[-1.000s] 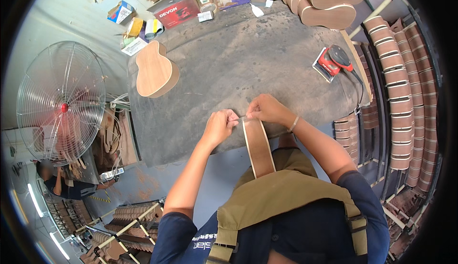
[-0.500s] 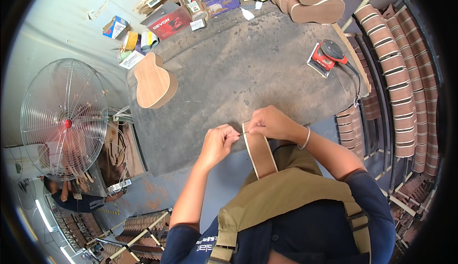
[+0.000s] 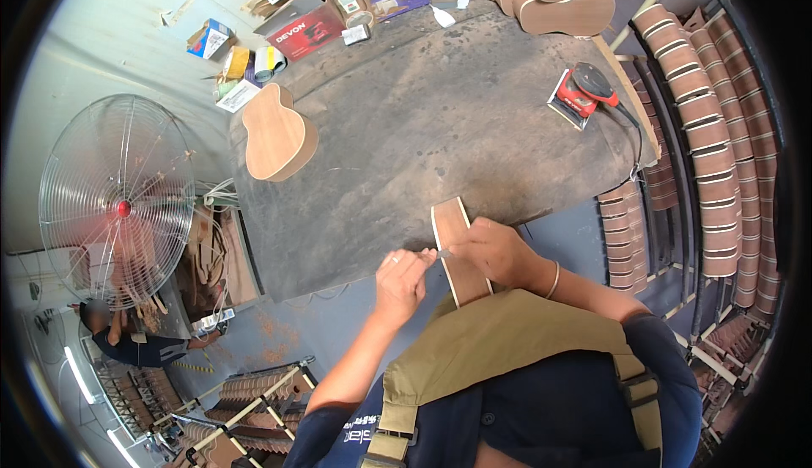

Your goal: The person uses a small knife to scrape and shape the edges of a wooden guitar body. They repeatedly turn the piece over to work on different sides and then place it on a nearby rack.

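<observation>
A small wooden instrument body (image 3: pixel 452 219) stands edge-up between my apron and the near edge of the table, its brown side bordered by pale binding strips. My left hand (image 3: pixel 401 282) is closed on one end of a thin grey scraper blade (image 3: pixel 444 254), just left of the body. Pinching the other end, my right hand (image 3: pixel 492 250) lies over the body's side and hides part of it. The blade crosses the left binding edge; the exact contact is hard to make out. A second small guitar-shaped body (image 3: pixel 277 136) rests flat on the table's left part.
A red and black sander (image 3: pixel 584 94) sits on the dark table (image 3: pixel 381 146) at right, its cord trailing off the edge. Boxes (image 3: pixel 304 32) and tape line the back. Stacked bodies (image 3: pixel 567 13) occupy the far right corner. A large fan (image 3: pixel 123 209) and another person (image 3: pixel 139 345) are at left.
Both hands have slid toward me along the instrument body with the scraper blade, uncovering its far end. The camera view has shifted slightly.
</observation>
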Demonstrator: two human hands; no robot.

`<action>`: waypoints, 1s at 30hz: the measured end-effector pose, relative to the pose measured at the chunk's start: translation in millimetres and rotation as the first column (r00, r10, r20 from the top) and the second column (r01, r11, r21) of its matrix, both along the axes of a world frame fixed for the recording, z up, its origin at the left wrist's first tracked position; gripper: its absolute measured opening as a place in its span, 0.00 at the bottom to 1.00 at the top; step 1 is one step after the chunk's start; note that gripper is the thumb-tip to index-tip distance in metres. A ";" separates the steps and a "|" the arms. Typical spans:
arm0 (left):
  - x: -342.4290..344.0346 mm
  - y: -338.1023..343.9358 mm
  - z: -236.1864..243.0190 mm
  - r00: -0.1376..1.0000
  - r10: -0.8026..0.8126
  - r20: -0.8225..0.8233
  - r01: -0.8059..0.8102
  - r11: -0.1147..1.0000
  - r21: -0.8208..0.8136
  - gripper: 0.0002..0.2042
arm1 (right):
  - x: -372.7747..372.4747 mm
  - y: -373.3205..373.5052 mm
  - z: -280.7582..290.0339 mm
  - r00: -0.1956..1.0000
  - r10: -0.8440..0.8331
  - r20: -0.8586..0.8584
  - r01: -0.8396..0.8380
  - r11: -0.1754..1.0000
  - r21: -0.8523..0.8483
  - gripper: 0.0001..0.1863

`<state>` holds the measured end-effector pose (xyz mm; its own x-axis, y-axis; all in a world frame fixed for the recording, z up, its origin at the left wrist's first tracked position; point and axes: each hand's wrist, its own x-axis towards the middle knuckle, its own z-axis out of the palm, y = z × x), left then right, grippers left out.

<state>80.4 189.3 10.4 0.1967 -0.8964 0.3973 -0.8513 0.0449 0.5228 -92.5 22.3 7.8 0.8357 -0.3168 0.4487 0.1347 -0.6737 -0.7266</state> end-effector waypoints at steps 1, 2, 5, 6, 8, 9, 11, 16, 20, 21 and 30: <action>-7.0 5.3 -5.7 1.000 0.007 0.012 -0.006 0.999 -0.048 0.14 | -5.9 7.9 -6.7 0.999 -0.008 0.031 0.010 0.999 -0.050 0.05; -11.8 12.7 -8.1 1.000 0.002 0.023 -0.001 1.000 -0.019 0.13 | -12.1 13.5 -12.1 1.000 0.019 0.013 -0.018 0.996 -0.082 0.06; -25.6 34.3 -18.1 0.999 -0.020 0.029 0.019 0.999 0.040 0.12 | -29.0 21.8 -25.1 0.991 0.110 -0.073 -0.119 0.984 -0.129 0.09; -26.9 39.9 -18.6 0.998 -0.061 -0.023 0.063 0.992 0.109 0.11 | -31.7 21.7 -25.7 0.981 0.150 -0.119 -0.164 0.980 -0.115 0.09; -25.6 50.1 -18.3 0.982 -0.130 -0.136 0.160 0.957 0.242 0.08 | -34.8 21.9 -27.3 0.943 0.227 -0.242 -0.240 0.970 -0.026 0.08; -19.2 45.1 -7.8 0.974 -0.147 -0.172 0.187 0.952 0.244 0.07 | -33.8 18.7 -25.4 0.913 0.257 -0.316 -0.257 0.965 0.045 0.07; -4.4 19.4 34.3 0.953 -0.173 -0.248 0.233 0.943 0.239 0.03 | -27.8 4.4 -6.4 0.922 0.216 -0.322 -0.178 0.973 0.143 0.05; 38.9 -68.9 34.8 0.868 0.086 -0.489 0.074 0.952 0.297 0.01 | 22.3 -53.2 25.5 0.983 -0.116 -0.143 0.109 0.992 -0.056 0.08; 65.4 -107.1 -45.3 0.853 0.166 -0.495 0.077 0.898 0.434 0.03 | 51.7 -91.2 -46.6 0.931 -0.005 -0.365 0.127 0.942 0.311 0.11; 61.6 -108.3 -46.3 0.841 0.162 -0.515 0.109 0.884 0.455 0.03 | 49.2 -89.3 -47.8 0.912 0.029 -0.408 0.129 0.926 0.355 0.11; 44.2 -91.8 -9.8 0.969 0.005 -0.246 0.080 0.939 0.336 0.03 | 32.9 -75.4 -41.3 0.929 -0.066 -0.364 0.194 0.924 0.328 0.11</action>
